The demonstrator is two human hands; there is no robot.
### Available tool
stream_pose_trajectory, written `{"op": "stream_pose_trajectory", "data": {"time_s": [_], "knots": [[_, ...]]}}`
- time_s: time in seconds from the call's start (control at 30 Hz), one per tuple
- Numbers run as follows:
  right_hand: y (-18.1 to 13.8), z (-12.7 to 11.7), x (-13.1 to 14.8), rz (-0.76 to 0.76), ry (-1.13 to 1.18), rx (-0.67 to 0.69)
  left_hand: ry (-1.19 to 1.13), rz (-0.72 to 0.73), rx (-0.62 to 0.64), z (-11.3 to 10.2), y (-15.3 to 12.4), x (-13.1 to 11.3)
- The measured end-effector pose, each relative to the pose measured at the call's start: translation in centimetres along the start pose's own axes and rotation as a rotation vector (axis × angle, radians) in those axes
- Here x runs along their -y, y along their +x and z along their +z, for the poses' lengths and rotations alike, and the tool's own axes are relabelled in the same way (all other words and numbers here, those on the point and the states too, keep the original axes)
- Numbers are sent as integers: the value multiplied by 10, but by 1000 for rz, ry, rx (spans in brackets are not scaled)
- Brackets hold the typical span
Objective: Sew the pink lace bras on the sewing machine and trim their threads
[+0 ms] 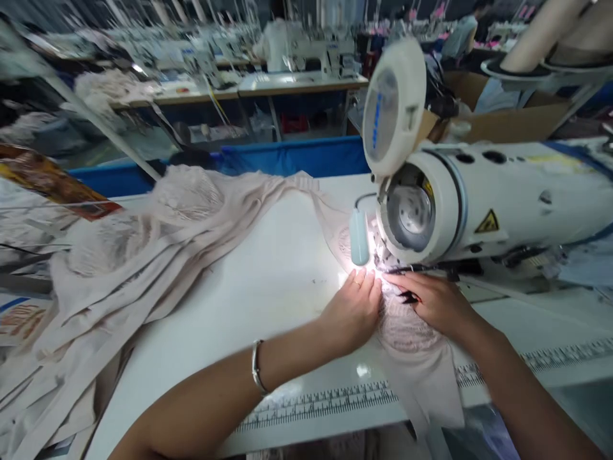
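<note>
My left hand lies with its fingers stretched out and pressed down beside the sewing machine's lit needle area. Under and between my hands is a pale pink lace garment piece, apparently a bra, whose plain end hangs over the table's front edge. My right hand is on the other side of this piece, its index finger reaching toward the needle. Black thread snips poke out from its curled fingers. The sewing machine has its round end cover swung up. Its needle tip is lost in glare.
A long heap of joined pale pink pieces covers the table's left side and runs to the machine. A small light-blue lamp hangs by the needle. A ruler strip lines the front edge. Behind are a blue cloth trough and other sewing stations.
</note>
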State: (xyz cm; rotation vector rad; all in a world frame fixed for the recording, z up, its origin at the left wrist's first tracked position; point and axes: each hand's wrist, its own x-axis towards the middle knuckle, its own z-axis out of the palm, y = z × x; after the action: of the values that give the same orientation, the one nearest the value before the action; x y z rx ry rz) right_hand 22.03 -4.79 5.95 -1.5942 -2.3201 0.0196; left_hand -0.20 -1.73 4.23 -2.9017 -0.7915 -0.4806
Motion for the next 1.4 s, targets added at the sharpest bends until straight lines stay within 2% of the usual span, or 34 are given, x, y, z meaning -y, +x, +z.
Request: {"op": "stream_pose_trajectory", "data": {"time_s": [0.23, 0.47, 0.93, 1.4], "knots": [[1, 11, -15, -87, -19, -95, 73, 23, -29, 1, -1, 6], [4, 1, -1, 0, -25, -14, 23, -5, -4, 3, 0, 8], [4, -2, 3, 16, 2, 39, 15, 35, -52, 0, 2, 17], [5, 0, 7, 29, 16, 26, -100, 27, 61, -2, 4, 38]]}}
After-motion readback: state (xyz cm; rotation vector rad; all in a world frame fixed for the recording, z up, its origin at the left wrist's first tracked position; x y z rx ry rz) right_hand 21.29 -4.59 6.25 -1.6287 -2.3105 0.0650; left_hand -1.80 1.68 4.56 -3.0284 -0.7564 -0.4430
